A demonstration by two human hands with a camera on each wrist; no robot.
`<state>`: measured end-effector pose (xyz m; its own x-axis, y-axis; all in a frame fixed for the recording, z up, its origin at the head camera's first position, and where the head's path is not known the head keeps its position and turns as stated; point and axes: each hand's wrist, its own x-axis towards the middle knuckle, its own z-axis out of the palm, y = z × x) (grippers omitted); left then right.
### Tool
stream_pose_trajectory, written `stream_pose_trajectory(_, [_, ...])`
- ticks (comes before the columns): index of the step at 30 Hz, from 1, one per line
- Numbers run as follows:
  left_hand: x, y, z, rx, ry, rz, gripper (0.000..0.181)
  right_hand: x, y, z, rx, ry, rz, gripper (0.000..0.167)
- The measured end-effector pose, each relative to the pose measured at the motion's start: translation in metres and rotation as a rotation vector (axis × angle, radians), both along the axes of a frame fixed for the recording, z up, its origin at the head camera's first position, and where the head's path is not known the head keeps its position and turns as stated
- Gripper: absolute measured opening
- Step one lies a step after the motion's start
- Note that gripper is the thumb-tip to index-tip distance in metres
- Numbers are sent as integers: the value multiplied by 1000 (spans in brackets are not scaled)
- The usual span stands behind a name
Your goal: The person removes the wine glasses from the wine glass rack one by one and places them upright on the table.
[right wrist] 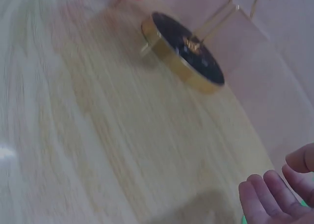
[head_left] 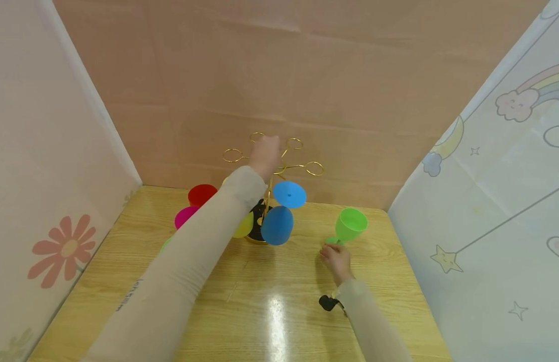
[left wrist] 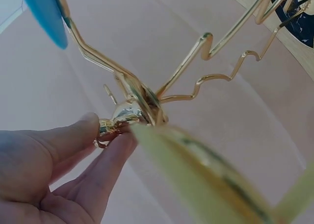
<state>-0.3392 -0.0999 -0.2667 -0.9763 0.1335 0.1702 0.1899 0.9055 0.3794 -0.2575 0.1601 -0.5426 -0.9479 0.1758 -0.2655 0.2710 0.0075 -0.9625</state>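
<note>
At the top of a gold wire rack, my left hand is raised; in the left wrist view the thumb and fingers of that hand pinch a small gold piece by the hub. Two blue cups and a yellow cup are around the rack. A green goblet stands at the right, my right hand gripping low by its foot. In the right wrist view, the curled fingers of that hand hide most of the goblet.
Red and magenta cups are at the left, partly behind my left sleeve, with a green edge near them. The rack's round black base has a gold rim. Covered walls enclose the wooden table.
</note>
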Motion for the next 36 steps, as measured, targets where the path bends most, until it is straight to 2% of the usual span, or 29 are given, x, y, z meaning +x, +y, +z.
stream_pose_trajectory(2, [1,-2,0,49,-31,-17,20,1,-7,8,-22,29,15,39])
stream_pose_trajectory(6, [4,-5,-2,131,-67,-33,16,1,-17,22,-53,95,21,31])
stream_pose_trajectory(12, [5,-8,-7,141,-77,-62,26,-4,-24,50,-43,240,14,31])
stream_pose_trajectory(16, [6,-12,-10,164,-113,-75,36,-12,-29,83,-22,364,51,30])
stream_pose_trajectory(19, [6,-14,-11,186,-142,-99,42,-22,-33,115,-4,487,85,28])
stream_pose_trajectory(22, [7,-16,-11,170,-143,-117,48,-34,-37,147,30,601,128,26])
stream_pose_trajectory(25, [10,-16,-16,174,-126,-113,53,-47,-43,177,90,673,193,30])
stream_pose_trajectory(28, [21,-15,-24,235,-86,-108,57,-60,-48,202,173,693,275,31])
stream_pose_trajectory(32, [43,-14,-39,345,15,-107,52,-76,-56,228,295,663,357,28])
stream_pose_trajectory(36, [65,-13,-54,422,146,-112,41,-89,-66,242,388,601,424,28])
